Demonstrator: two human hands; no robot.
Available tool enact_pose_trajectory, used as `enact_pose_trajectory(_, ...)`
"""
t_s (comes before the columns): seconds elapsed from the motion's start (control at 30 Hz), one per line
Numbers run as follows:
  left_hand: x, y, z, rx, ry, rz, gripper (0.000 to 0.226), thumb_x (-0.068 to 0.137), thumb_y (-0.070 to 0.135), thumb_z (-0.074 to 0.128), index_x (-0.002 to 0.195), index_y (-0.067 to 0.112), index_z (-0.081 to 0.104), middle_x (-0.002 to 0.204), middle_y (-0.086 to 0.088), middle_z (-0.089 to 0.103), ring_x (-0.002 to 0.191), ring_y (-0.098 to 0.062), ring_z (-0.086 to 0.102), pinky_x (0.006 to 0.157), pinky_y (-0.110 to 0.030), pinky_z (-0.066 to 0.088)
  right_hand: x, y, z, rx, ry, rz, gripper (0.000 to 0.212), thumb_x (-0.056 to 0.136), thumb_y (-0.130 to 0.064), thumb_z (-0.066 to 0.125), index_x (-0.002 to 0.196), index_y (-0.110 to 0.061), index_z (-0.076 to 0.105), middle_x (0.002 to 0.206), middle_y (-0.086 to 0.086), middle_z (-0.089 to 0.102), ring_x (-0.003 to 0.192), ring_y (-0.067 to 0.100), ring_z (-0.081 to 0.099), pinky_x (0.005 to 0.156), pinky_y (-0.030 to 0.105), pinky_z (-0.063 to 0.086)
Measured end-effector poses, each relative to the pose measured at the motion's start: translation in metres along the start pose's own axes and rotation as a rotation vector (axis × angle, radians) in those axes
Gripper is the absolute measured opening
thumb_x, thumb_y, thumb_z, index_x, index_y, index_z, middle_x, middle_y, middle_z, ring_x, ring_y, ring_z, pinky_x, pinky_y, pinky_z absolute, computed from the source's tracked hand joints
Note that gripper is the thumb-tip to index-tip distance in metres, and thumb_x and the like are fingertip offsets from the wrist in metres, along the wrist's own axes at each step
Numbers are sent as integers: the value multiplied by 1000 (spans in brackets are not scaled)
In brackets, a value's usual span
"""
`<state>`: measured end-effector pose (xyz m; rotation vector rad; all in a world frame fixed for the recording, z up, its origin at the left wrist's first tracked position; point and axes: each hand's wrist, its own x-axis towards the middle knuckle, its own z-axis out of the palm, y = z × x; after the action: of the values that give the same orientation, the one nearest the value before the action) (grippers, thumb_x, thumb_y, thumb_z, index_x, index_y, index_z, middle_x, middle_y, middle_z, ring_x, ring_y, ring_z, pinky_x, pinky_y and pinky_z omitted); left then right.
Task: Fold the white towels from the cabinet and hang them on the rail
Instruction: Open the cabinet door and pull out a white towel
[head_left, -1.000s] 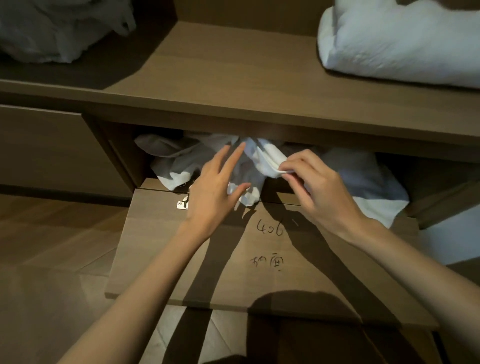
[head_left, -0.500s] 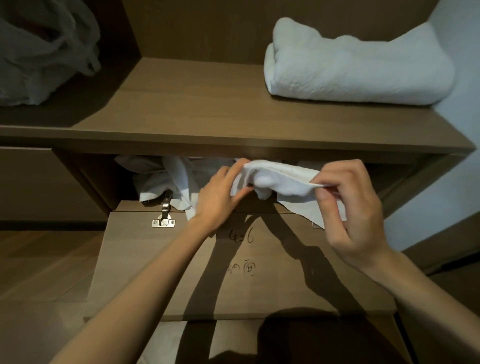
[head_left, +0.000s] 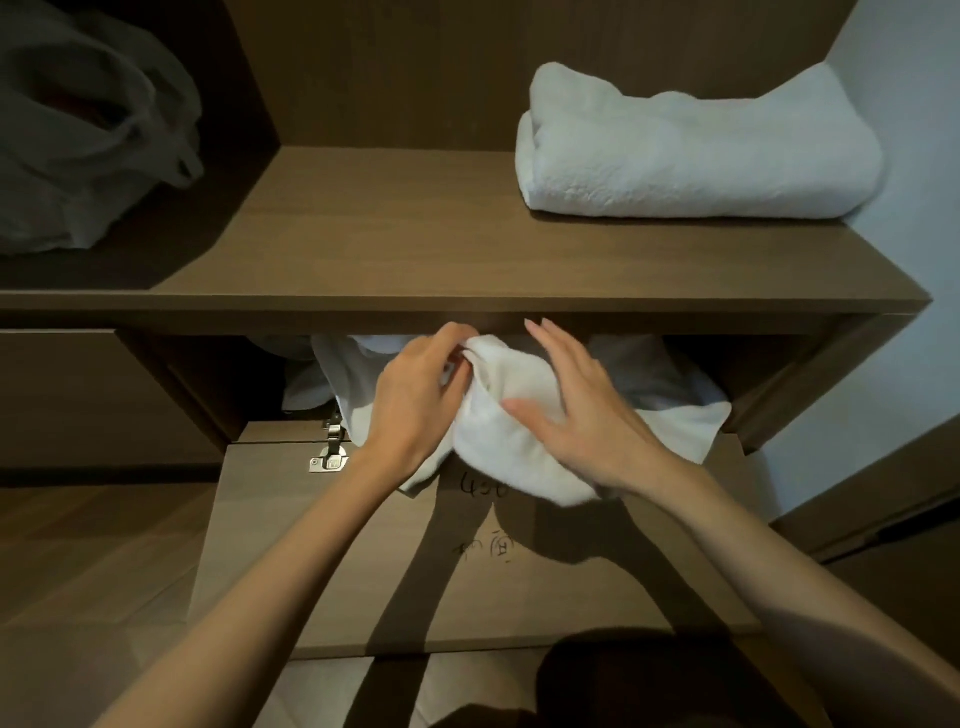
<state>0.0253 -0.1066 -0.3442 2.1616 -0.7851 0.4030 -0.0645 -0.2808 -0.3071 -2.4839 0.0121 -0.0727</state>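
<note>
A small white towel (head_left: 511, 447) lies bunched at the mouth of the lower cabinet compartment, draped over the dropped-down door flap (head_left: 467, 571). My left hand (head_left: 415, 400) grips its upper left fold with curled fingers. My right hand (head_left: 576, 415) rests flat on top of the towel, fingers straight and spread. More crumpled white towels (head_left: 660, 379) fill the compartment behind both hands. No rail is in view.
A thick folded white towel (head_left: 691, 150) lies on the upper shelf (head_left: 415, 249) at the right. A translucent plastic bag (head_left: 88, 140) sits on the shelf's left side. A metal hinge (head_left: 328, 457) holds the flap. Wooden floor lies to the left, a pale wall to the right.
My right hand let go of its pinch on the towel's edge and now lies flat on the towel. The towel came further out onto the flap. My left hand closed on its fold.
</note>
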Motion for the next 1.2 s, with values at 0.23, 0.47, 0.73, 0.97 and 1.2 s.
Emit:
enact_pose_trajectory(0.23, -1, -2, -21, -55, -74, 57, 18, 91, 21, 64, 109, 20, 62, 97, 2, 66, 91, -15, 59, 74, -43, 51, 16, -16, 7, 81, 136, -269, 40, 84, -28, 73, 118, -24, 53, 136, -10, 39, 117, 5, 47, 88, 37, 52)
enact_pose_trajectory(0.47, 3, 4, -6, -120, -139, 166, 25, 90, 35, 59, 110, 19, 65, 96, 7, 68, 89, -11, 62, 75, -33, 54, 1, 14, -17, -6, 145, -317, 5, 95, -24, 60, 99, -20, 59, 98, -8, 63, 89, 6, 61, 72, 36, 53)
enact_pose_trajectory(0.73, 19, -6, 32, 251, -322, 141, 37, 93, 43, 55, 126, 26, 57, 107, 3, 62, 93, -15, 59, 62, -25, 43, -35, 60, -40, -231, 173, -299, 13, 92, -12, 62, 105, -15, 61, 108, -1, 66, 100, 12, 64, 77, 30, 58)
enact_pose_trajectory(0.97, 21, 3, 42, 355, -290, 113, 20, 94, 33, 55, 88, 17, 66, 85, 0, 63, 76, -22, 60, 56, -27, 37, -36, 35, -21, 37, 113, 100, 37, 100, -37, 43, 135, -30, 47, 143, -12, 47, 126, 8, 47, 102, 36, 46)
enact_pose_trajectory(1.2, 21, 15, 33, 317, -274, 164, 23, 90, 31, 57, 75, 16, 67, 74, 1, 63, 67, -21, 60, 53, -32, 47, -1, 21, 14, -150, -12, 178, 84, 93, -32, 62, 154, -30, 4, 162, -3, 12, 144, 22, 29, 109, 42, 38)
